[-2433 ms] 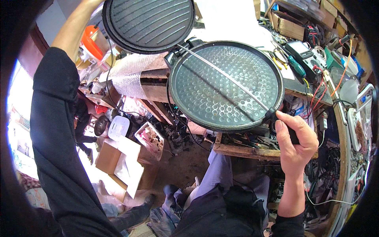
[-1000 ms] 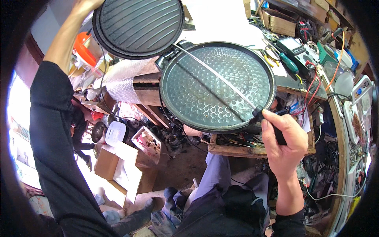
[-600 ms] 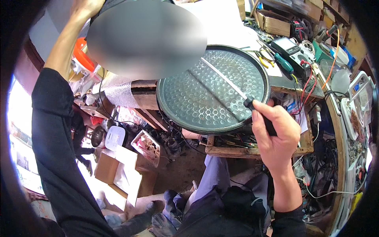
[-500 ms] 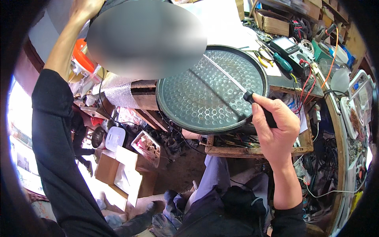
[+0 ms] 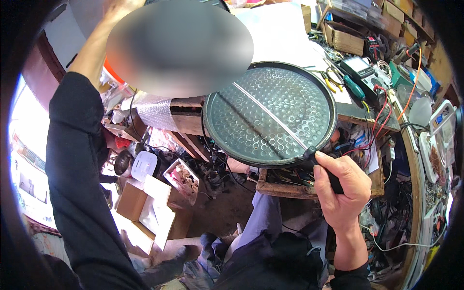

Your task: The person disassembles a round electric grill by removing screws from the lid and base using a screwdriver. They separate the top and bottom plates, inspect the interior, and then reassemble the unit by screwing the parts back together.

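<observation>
A round black electric baking pan with a dimpled plate lies open at the bench's front edge. My right hand is closed around the black handle of a long screwdriver. Its thin metal shaft slants over the plate toward the far left, casting a shadow on it; a blurred patch borders the tip's end. At the top left, my left hand grips the edge of a dark raised lid. The picture's upper edge cuts off its fingertips, and the blur covers most of the lid.
Yellow-handled pliers, a green-handled screwdriver and a multimeter with red leads lie to the pan's right. Below the pan is an open wooden drawer of tools. An open cardboard box stands on the floor at left.
My right hand has drawn the screwdriver nearer to me, and its shaft lies lower across the plate. The whole view has shifted slightly. My left hand stays at the lid.
</observation>
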Available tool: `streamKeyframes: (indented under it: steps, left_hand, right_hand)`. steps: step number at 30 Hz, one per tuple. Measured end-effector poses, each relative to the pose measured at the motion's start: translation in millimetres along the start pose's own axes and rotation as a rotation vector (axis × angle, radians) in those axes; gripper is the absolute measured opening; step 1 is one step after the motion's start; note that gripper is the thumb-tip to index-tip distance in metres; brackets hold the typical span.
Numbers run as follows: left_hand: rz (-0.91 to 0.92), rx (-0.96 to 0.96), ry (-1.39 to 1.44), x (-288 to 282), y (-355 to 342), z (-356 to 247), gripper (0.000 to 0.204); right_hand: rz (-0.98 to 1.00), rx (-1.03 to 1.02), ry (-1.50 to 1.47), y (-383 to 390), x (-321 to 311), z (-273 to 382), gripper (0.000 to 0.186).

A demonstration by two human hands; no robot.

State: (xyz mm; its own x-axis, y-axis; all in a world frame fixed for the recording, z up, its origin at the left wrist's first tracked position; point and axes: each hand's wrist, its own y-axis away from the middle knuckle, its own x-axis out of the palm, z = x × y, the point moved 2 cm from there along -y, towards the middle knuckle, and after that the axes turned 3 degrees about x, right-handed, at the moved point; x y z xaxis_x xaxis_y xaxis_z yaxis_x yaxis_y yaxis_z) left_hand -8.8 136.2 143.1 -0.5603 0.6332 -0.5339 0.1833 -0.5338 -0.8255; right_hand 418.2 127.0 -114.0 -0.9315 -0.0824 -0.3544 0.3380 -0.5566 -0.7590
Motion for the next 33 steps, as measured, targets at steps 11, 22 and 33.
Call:
streamKeyframes:
  steps: [11, 22, 33]
  left_hand:
    - [0.021, 0.072, -0.046, 8, -3, 10, 0.037]
    - [-0.015, 0.096, 0.011, 10, -6, 15, 0.035]
    - [0.036, 0.204, -0.006, 44, -27, 46, 0.037]
  right_hand:
    - [0.019, 0.007, 0.030, -6, -5, 0, 0.026]
    - [0.121, -0.124, 0.160, -6, -5, -4, 0.038]
    - [0.059, 0.604, -0.369, -9, -10, -20, 0.023]
